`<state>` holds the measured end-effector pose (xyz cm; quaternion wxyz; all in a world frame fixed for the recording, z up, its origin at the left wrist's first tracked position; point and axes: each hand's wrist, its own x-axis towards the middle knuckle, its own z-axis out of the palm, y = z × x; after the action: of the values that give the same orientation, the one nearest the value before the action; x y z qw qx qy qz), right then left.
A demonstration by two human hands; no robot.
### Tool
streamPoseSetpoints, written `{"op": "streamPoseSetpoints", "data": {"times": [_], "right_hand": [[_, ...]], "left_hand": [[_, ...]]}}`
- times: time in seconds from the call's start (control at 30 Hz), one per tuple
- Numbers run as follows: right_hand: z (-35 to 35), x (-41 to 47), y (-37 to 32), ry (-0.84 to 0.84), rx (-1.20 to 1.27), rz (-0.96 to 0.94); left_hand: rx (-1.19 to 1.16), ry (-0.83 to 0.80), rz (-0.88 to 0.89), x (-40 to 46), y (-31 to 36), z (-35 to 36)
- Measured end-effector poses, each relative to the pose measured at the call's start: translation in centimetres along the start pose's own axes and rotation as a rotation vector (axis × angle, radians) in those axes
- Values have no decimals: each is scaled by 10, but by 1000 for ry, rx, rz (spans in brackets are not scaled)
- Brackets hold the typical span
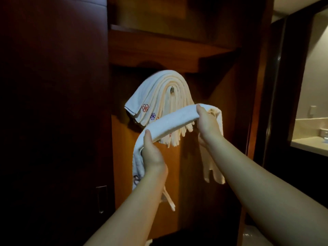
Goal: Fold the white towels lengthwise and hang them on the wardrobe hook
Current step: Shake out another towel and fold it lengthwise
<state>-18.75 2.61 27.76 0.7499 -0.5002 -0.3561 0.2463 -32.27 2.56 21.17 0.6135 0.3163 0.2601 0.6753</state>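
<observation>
Gripping folded towel (170,119) stretched between left hand (152,155) and right hand (207,123) | just below hung towels (159,93) on hook (171,89)

Both bare forearms reach forward and upward from the bottom of the view, the left one from the lower middle and the right one from the lower right corner. The left hand (152,155) is lower and nearer, with its thumb lying on top of the folded white terry towel (170,119) and its fingers curled under the cloth. The right hand (207,121) is higher, and it grips the other end in the same way, thumb on top. The two hands are apart, and the towel spans between them.
</observation>
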Motion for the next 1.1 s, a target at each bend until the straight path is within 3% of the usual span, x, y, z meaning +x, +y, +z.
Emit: {"op": "streamPoseSetpoints", "data": {"times": [0.1, 0.37, 0.53, 0.67, 0.9, 1.1], "right_hand": [[-5, 20, -2, 72, 40, 0], [-17, 110, -24, 166, 165, -59], [-8, 194, -37, 160, -27, -230], [3, 262, -56, 38, -107, -260], [28, 357, -76, -116, -5, -310], [59, 431, -66, -404, -24, -209]], "left_hand": [[82, 56, 121, 30, 17, 13], [388, -149, 218, 111, 63, 58], [487, -216, 341, 179, 83, 102], [525, -274, 416, 228, 101, 138], [656, -310, 453, 312, 125, 184], [592, -310, 482, 359, 116, 194]]}}
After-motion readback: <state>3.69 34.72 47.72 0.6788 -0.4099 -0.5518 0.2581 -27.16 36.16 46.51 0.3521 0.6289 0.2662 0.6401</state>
